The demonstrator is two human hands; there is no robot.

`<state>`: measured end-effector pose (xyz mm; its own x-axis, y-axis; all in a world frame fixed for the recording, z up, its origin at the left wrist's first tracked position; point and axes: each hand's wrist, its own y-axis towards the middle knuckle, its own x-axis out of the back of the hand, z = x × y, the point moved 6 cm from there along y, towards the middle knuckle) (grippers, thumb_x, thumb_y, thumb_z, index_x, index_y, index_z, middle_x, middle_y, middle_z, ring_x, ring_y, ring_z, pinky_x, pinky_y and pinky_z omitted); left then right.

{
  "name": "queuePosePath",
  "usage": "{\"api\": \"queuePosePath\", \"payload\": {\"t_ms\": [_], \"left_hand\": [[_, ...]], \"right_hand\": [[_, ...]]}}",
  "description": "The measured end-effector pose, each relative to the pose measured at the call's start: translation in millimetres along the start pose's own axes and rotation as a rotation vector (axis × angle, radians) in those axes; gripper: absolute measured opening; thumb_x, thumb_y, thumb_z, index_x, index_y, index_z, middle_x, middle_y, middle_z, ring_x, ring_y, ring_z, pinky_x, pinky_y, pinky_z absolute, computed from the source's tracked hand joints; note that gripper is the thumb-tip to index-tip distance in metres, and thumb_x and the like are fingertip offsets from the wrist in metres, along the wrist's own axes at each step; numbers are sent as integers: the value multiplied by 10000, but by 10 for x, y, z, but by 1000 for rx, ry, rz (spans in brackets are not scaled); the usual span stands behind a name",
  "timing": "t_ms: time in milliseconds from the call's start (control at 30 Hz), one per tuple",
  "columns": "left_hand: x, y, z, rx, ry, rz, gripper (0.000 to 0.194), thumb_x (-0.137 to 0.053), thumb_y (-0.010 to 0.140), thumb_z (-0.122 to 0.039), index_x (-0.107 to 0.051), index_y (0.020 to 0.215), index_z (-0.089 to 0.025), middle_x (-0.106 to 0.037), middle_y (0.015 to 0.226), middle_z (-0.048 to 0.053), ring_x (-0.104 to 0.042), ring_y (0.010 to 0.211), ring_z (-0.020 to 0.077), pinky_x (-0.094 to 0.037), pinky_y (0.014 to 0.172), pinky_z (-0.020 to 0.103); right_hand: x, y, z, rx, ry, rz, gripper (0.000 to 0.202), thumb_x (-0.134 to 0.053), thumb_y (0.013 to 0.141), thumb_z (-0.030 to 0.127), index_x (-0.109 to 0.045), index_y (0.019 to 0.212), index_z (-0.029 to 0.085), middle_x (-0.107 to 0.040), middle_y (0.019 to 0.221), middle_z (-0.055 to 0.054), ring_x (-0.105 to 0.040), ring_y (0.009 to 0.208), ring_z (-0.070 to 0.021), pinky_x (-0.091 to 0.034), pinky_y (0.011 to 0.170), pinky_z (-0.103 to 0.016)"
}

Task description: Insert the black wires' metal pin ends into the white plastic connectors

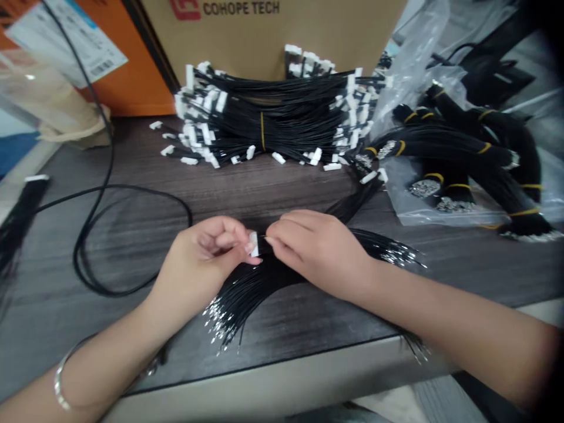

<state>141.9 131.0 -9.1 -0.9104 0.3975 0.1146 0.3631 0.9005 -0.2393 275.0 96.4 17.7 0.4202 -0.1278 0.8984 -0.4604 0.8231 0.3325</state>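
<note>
Between thumb and fingers, my left hand (215,247) pinches a small white connector (254,244). Just to its right, my right hand (312,249) is closed, fingertips together on a thin black wire that runs to the connector; its tip is hidden by the fingers. Beneath both hands lies a loose bundle of black wires (259,288) with shiny metal terminals at the ends. More terminal ends fan out to the right of my right hand. A darker strand of wires (356,197) with white connectors passes behind my right hand.
A large stack of black cables (304,117) with white connectors stands before a cardboard box (273,41). Banded wire bundles (467,147) lie on a plastic bag at right. A looped black cord (77,252) and another connector bundle (26,205) lie at left. The table's front edge is near.
</note>
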Motion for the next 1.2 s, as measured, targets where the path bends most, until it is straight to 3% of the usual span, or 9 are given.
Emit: {"api": "queuePosePath", "payload": {"t_ms": [167,267,333,467,600,733,867,1033,1200], "left_hand": [[-20,56,-10,16,-190,39,205,-720,670,-95,-526,639,-154,-677,687,-27,-653,613,110,-572,646,237],[-21,77,-8,13,-298,58,223,-709,662,-53,-508,654,-149,-651,653,-30,-635,618,109,-589,648,272],[-7,106,14,25,-373,69,228,-693,676,-41,-492,653,-147,-638,643,-32,-624,612,98,-590,658,278],[57,199,89,77,-522,67,235,-669,699,-40,-468,650,-152,-630,636,-30,-623,622,87,-572,702,271],[96,263,157,124,-570,57,231,-645,711,-22,-463,653,-152,-622,613,-25,-623,604,83,-556,712,258],[80,262,177,147,-554,74,219,-629,733,-26,-466,662,-154,-630,623,-12,-648,595,99,-540,685,239],[70,244,167,148,-550,79,218,-604,749,-12,-463,664,-154,-618,594,-20,-648,570,99,-521,652,222],[63,235,172,155,-556,89,239,-609,744,-16,-450,633,-157,-600,562,-33,-621,539,85,-484,588,196],[62,242,176,136,-582,98,243,-654,705,-34,-462,624,-159,-588,543,-50,-571,504,59,-448,549,172]], "right_hand": [[88,14,-121,-70,141,-3,154,-494,884,195,-625,821,145,-646,755,-21,-570,700,-122,-417,667,-242],[158,41,-157,-102,160,93,117,-508,879,185,-612,833,159,-638,790,-19,-572,725,-120,-437,678,-238],[242,51,-111,-84,43,156,102,-519,871,193,-610,868,148,-623,869,-60,-568,817,-163,-455,753,-298],[423,63,180,-24,-111,96,105,-540,848,176,-593,926,130,-599,947,-102,-543,888,-204,-450,812,-360],[47,64,552,151,-34,371,129,-488,869,132,-599,806,157,-586,825,-56,-530,763,-165,-462,727,-313],[-320,121,584,183,5,538,173,-470,885,152,-637,844,136,-588,838,-60,-539,776,-168,-468,725,-314],[-372,164,544,190,55,543,186,-491,884,180,-669,884,125,-601,855,-73,-548,835,-170,-458,798,-321],[-336,130,597,282,-1,445,201,-466,880,127,-644,786,130,-587,774,-56,-507,759,-158,-435,784,-327],[-211,167,520,84,188,357,151,-473,882,137,-587,784,140,-588,827,-54,-508,832,-152,-431,804,-310]]}}
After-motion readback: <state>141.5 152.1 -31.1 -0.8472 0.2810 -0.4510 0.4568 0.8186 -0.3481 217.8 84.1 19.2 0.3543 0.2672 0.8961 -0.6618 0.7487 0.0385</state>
